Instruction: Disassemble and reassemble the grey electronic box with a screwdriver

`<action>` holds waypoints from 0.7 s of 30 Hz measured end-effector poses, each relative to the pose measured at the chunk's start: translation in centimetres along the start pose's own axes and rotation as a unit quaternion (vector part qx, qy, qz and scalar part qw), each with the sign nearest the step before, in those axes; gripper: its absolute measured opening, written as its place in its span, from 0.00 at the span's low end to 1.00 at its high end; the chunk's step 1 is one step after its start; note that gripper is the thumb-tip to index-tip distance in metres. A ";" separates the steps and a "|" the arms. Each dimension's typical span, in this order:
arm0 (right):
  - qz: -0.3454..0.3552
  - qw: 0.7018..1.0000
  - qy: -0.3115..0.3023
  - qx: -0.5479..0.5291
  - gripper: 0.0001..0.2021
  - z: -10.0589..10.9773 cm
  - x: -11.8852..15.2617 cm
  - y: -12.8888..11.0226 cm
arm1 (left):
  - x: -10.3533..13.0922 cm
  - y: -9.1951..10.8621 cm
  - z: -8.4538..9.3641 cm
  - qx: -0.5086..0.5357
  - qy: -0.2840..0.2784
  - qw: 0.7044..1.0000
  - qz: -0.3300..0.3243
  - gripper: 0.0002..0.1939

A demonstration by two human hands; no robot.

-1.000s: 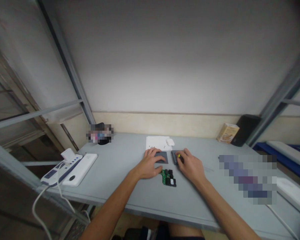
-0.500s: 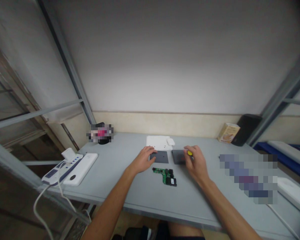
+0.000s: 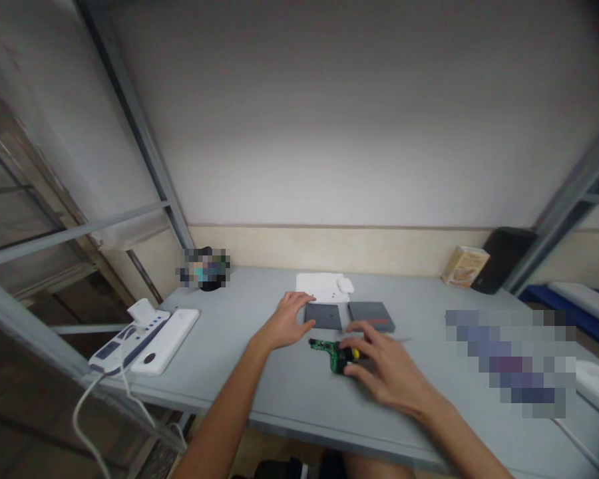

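Observation:
My left hand [image 3: 290, 322] has its fingers stretched out at the left edge of a flat dark grey panel [image 3: 323, 317]. My right hand [image 3: 387, 366] reaches over a green circuit board [image 3: 335, 358] with black parts, its thumb and fingertips at the board's right side. A screwdriver with a yellow and black handle [image 3: 355, 353] is tucked in that hand, and its thin shaft sticks out to the right behind the knuckles. Beyond it lies a dark grey case [image 3: 372, 316] with a reddish mark on its front.
Behind the panel lies a white sheet [image 3: 319, 286] with small dark specks and a white object [image 3: 345, 285] on it. A power strip [image 3: 130, 339] and a white slab [image 3: 167, 342] stand at the left. A small box [image 3: 465, 266] leans by a black item at the back right.
My right hand has moved from the dark grey case down and left to the circuit board, carrying the screwdriver. The case is now uncovered. My left hand stays by the panel.

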State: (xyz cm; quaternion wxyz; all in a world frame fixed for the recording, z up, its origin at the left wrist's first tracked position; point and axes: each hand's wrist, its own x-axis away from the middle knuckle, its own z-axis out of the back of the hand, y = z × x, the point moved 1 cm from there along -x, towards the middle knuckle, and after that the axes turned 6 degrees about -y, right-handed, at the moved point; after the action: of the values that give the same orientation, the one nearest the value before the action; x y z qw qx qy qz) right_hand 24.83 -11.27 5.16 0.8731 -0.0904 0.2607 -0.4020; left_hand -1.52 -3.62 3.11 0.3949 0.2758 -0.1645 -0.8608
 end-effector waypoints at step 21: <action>-0.031 0.987 -0.096 0.126 0.12 -0.6 -5.9 2.1 | 0.3 -1.3 0.0 0.099 -0.042 0.993 0.057 0.46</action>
State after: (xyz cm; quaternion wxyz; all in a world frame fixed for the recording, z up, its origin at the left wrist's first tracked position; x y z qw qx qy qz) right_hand 22.71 -5.41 6.14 0.8857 -0.0261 0.1206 -0.4476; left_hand -2.43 -3.00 2.36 0.4065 0.2678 -0.2810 -0.8271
